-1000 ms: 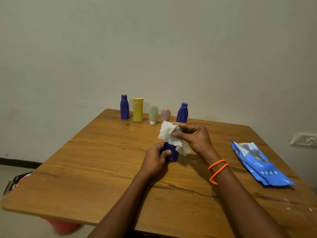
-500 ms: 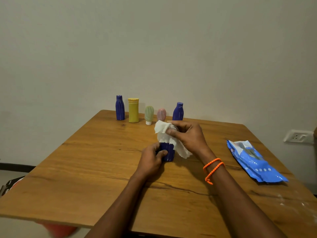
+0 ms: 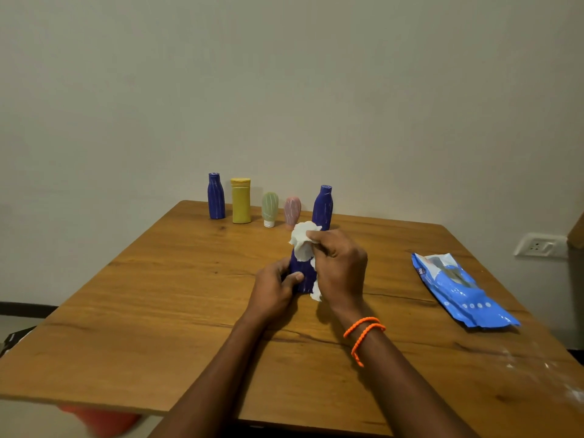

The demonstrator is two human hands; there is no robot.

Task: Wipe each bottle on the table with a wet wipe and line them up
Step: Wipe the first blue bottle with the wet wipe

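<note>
From the head camera we see our left hand point(image 3: 278, 287) closed around the base of a blue bottle point(image 3: 300, 273) standing mid-table point(image 3: 158, 295), while our right hand point(image 3: 339, 267) presses a white wet wipe point(image 3: 301, 240) over its top, five bottles lined along the far edge.

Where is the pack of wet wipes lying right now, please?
The pack of wet wipes lies flat on the table's right side, right of the right hand.

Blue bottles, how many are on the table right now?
3. One blue bottle at the row's left end, one at its right end, and one mid-table held by the left hand, being wiped by the right hand.
</note>
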